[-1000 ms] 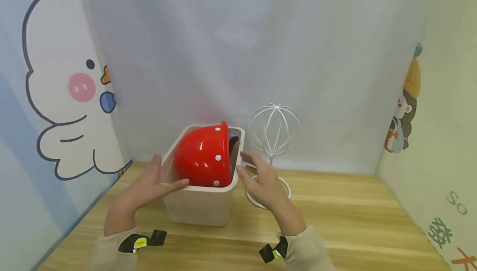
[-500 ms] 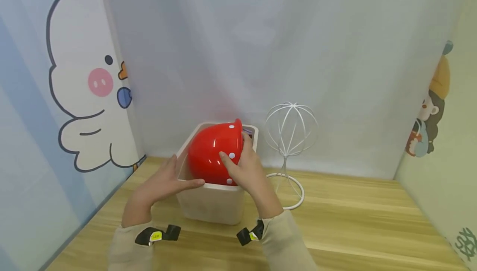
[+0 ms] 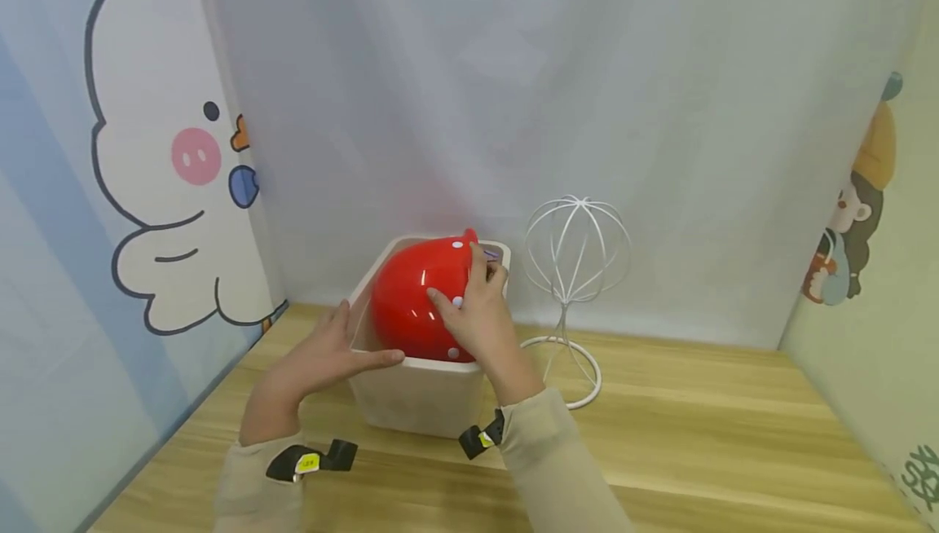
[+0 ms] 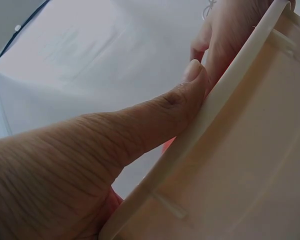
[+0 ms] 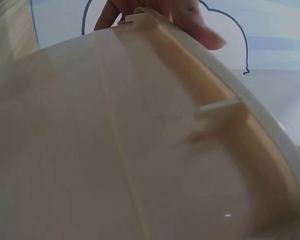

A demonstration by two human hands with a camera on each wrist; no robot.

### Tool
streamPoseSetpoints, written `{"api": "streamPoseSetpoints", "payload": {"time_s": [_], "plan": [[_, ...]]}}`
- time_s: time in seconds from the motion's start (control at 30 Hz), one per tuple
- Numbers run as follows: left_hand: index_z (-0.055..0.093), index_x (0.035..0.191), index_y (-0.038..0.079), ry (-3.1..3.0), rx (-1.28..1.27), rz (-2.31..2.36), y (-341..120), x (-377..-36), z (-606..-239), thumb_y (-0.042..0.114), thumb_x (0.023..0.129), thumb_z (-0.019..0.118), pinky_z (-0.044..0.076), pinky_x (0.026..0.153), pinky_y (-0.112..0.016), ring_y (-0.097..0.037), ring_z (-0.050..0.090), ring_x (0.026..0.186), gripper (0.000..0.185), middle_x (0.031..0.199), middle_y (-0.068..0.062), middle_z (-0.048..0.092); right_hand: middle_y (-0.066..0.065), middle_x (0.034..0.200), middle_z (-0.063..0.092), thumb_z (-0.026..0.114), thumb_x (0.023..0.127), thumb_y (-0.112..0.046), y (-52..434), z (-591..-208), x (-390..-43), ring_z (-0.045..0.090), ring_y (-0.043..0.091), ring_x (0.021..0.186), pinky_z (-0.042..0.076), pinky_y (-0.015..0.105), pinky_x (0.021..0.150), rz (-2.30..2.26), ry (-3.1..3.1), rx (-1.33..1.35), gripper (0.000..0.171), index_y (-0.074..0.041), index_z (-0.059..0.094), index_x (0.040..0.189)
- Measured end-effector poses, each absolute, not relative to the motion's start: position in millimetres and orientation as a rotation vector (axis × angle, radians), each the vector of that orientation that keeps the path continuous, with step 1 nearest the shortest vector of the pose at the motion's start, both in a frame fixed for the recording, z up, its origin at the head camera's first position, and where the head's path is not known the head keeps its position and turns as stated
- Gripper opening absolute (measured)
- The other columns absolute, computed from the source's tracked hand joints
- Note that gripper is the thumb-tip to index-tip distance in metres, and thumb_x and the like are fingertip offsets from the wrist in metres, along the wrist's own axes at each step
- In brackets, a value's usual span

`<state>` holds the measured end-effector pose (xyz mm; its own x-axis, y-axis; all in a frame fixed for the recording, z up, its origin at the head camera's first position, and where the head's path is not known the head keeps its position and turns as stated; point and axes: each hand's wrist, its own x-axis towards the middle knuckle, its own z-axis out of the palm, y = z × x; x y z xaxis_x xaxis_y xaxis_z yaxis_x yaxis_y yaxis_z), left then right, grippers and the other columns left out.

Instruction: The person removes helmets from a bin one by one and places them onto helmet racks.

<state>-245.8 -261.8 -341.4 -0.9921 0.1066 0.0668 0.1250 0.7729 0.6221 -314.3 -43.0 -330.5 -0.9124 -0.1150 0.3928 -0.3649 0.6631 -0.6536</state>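
Observation:
A glossy red helmet [image 3: 411, 297] with white dots lies on its side in a cream plastic bin [image 3: 418, 398], its dome bulging above the rim. My right hand [image 3: 480, 317] grips the helmet's edge, thumb on the outer shell and fingers over the brim. My left hand [image 3: 323, 362] holds the bin at its front left corner. Its thumb lies along the front rim, and in the right wrist view the left fingers [image 5: 108, 15] reach outside below the rim. The bin's ribbed outer wall [image 4: 250, 165] fills much of the left wrist view; the helmet is mostly hidden there.
Right of the bin stands a white wire stand [image 3: 563, 313] with a cage-like round top and a ring base. Something purple [image 3: 493, 256] shows inside the bin behind the helmet. A grey curtain [image 3: 623, 109] hangs behind the wooden table [image 3: 697, 435].
My right hand has moved from beside the bin's right rim onto the helmet's edge and taken hold of it. The left hand stays at the bin's corner. The head view has shifted slightly.

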Motion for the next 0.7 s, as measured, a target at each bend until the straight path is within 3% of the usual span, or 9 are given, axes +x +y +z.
{"api": "streamPoseSetpoints", "payload": {"time_s": [0.17, 0.37, 0.53, 0.7], "plan": [[0.007, 0.156, 0.017, -2.925, -0.207, -1.040, -263, -246, -341, 0.073, 0.071, 0.067, 0.044, 0.095, -0.068, -0.043, 0.027, 0.140, 0.118, 0.158, -0.016, 0.020, 0.014, 0.113, 0.066, 0.065, 0.085, -0.056, -46, -329, -311, 0.068, 0.032, 0.098, 0.059, 0.047, 0.082, 0.998, -2.653, 0.453, 0.088, -0.025, 0.017, 0.151], [0.007, 0.156, 0.019, -2.949, -0.150, -1.030, -263, -244, -341, 0.073, 0.068, 0.068, 0.047, 0.093, -0.065, -0.043, 0.029, 0.140, 0.120, 0.158, -0.016, 0.019, 0.012, 0.097, 0.071, 0.066, 0.083, -0.059, -47, -331, -308, 0.068, 0.028, 0.083, 0.060, 0.040, 0.075, 0.895, -2.670, 0.554, 0.085, -0.025, 0.025, 0.150], [0.003, 0.156, 0.018, -2.962, -0.167, -1.014, -261, -244, -343, 0.074, 0.070, 0.066, 0.045, 0.095, -0.066, -0.044, 0.026, 0.141, 0.121, 0.160, -0.016, 0.015, 0.011, 0.104, 0.070, 0.066, 0.083, -0.059, -43, -334, -304, 0.068, 0.028, 0.090, 0.059, 0.040, 0.078, 0.972, -2.636, 0.532, 0.083, -0.028, 0.026, 0.149], [0.005, 0.156, 0.029, -2.883, -0.305, -1.021, -262, -247, -341, 0.067, 0.074, 0.069, 0.044, 0.096, -0.067, -0.038, 0.026, 0.142, 0.110, 0.158, -0.008, 0.021, 0.010, 0.120, 0.064, 0.068, 0.078, -0.064, -41, -333, -306, 0.064, 0.029, 0.105, 0.059, 0.044, 0.080, 1.209, -2.572, 0.489, 0.086, -0.039, 0.026, 0.148]]}}
